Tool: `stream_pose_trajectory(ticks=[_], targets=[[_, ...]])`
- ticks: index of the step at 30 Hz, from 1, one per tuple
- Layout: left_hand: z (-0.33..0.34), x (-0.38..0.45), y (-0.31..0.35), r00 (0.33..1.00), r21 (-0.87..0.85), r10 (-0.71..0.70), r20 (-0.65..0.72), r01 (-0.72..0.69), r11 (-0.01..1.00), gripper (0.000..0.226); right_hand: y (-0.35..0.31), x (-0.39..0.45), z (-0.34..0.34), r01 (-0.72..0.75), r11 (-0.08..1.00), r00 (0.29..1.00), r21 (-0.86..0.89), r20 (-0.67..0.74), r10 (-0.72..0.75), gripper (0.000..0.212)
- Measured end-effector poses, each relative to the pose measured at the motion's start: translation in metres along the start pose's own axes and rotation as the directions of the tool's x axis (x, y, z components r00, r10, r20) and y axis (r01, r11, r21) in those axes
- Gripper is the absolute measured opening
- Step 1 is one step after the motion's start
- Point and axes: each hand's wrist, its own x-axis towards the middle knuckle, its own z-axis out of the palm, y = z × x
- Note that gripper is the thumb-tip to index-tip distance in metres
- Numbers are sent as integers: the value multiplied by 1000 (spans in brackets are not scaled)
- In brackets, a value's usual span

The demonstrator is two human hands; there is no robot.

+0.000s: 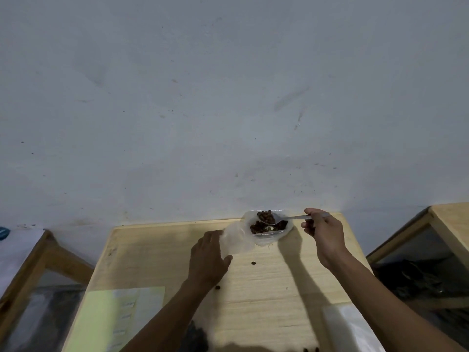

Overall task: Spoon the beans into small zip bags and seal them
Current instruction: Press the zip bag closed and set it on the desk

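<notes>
Wooden desk (253,288): pale, grain running across, back edge against a grey-white wall (228,97).
Right hand (322,232): raised over the far right of the desk, fingers curled round the handle of a spoon (279,219), pinching it near the end.
Spoon: metal, handle lying roughly level, bowl heaped with dark brown beans (266,217), held just above an open plastic bag (271,228).
Open plastic bag: clear, at the far edge of the desk close to the wall, mouth gaping wide, more dark beans in a heap inside.
Left hand (209,257): back facing the camera, fingers and thumb curled onto a small zip bag (236,240), gripping its left side.
Small zip bag: clear, looking empty, just left of the open plastic bag and touching or overlapping it; cannot tell whether its mouth is open.
Loose beans: one stray bean (253,263) on the desk between the two hands, another bean (217,287) beside the left wrist, a few more at the near edge.
Near left of desk: pale green sheet (101,321) with a clear packet lying over it.
Near right of desk: clear plastic (347,326), flat, partly under the right forearm.
Either side: other wooden furniture with glass panels, well apart from the desk.
</notes>
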Motion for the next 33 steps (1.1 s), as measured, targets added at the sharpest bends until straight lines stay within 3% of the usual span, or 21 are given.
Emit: stream_pose_trajectory(ticks=[7, 13, 19, 26, 33], targets=[[4, 8, 6, 999, 29, 42, 9, -43, 999, 67, 6, -34, 11, 140, 982, 982, -128, 146, -121, 25], [1, 7, 4, 999, 14, 39, 1, -39, 999, 68, 4, -51, 19, 327, 926, 924, -189, 271, -271, 23], [0, 4, 3, 1000, -24, 26, -15, -27, 999, 65, 2, -51, 22, 422, 885, 879, -200, 328, -345, 23], [-1, -3, -2, 1000, -50, -14, -15, 14, 999, 69, -3, -32, 18, 437, 880, 896, -189, 184, -405, 21], [-5, -11, -15, 997, -54, -74, -25, 73, 996, 71, 37, 14, 11, 339, 869, 936, -361, 33, -352, 23]])
